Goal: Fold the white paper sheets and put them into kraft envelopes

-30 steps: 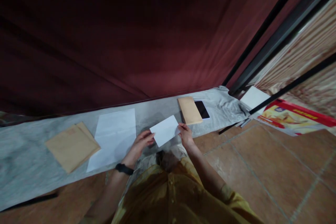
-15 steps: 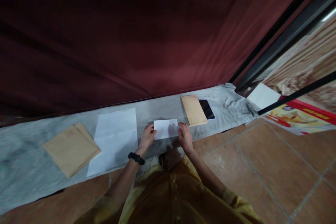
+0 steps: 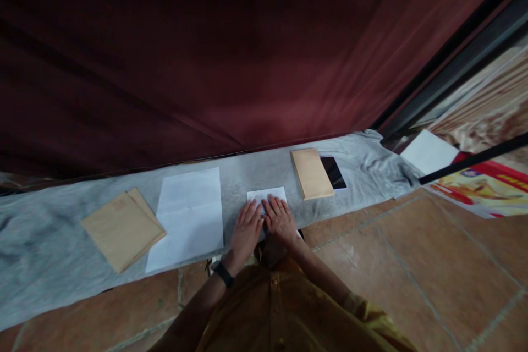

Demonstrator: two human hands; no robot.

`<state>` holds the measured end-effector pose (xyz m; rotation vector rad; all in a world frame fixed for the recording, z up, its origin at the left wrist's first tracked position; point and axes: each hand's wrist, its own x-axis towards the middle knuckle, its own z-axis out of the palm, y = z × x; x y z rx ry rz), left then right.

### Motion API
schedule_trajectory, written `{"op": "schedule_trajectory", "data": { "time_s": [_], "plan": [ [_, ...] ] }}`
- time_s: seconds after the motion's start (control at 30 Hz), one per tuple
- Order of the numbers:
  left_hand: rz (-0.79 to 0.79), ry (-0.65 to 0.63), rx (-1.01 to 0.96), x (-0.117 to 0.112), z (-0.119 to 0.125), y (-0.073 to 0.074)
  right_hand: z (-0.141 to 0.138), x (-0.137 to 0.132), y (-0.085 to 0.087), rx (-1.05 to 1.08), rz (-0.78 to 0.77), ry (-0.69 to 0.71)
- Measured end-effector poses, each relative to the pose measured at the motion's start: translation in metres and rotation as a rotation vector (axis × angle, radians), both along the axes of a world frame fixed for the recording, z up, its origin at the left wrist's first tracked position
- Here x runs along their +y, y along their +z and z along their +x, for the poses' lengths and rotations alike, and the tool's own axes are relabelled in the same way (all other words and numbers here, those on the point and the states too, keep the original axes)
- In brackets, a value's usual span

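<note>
A small folded white paper (image 3: 266, 194) lies on the grey cloth (image 3: 49, 264) spread over the floor. My left hand (image 3: 246, 228) and my right hand (image 3: 279, 220) rest side by side on the paper's near part, palms down, fingers stretched out flat. Only the far strip of the paper shows beyond my fingertips. A black band circles my left wrist. A large white sheet (image 3: 187, 214) lies just left of my hands.
Brown envelopes (image 3: 121, 228) lie at the left of the cloth. Another brown envelope stack (image 3: 312, 172) and a dark phone (image 3: 333, 171) lie to the right. A dark red curtain hangs behind. Tiled floor, a white sheet (image 3: 429, 151) and a colourful box (image 3: 482, 190) are at right.
The folded paper, held up by both hands a second ago, now lies on the cloth. Both hands have let go of its edges and press flat on it.
</note>
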<state>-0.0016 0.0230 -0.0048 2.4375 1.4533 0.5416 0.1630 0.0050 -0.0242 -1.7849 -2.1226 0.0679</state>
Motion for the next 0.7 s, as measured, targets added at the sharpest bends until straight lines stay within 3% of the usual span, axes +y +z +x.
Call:
{"op": "schedule_trajectory", "data": {
  "time_s": [0.07, 0.17, 0.37, 0.53, 0.7],
  "plan": [
    [0.021, -0.078, 0.128, -0.011, 0.000, -0.005, 0.000, -0.001, -0.001, -0.005, 0.011, -0.001],
    [0.047, -0.093, 0.209, -0.019, -0.002, -0.011, -0.001, -0.003, -0.003, 0.008, 0.029, -0.029],
    [0.048, -0.044, 0.176, -0.027, -0.012, -0.017, 0.009, -0.013, -0.008, 0.028, 0.046, -0.131],
    [-0.071, 0.041, -0.054, -0.016, -0.017, -0.014, 0.022, -0.021, -0.008, 0.001, 0.047, -0.139],
    [-0.310, 0.357, -0.542, 0.031, -0.005, -0.012, 0.023, -0.021, -0.007, -0.033, 0.042, -0.141]
  ]
}}
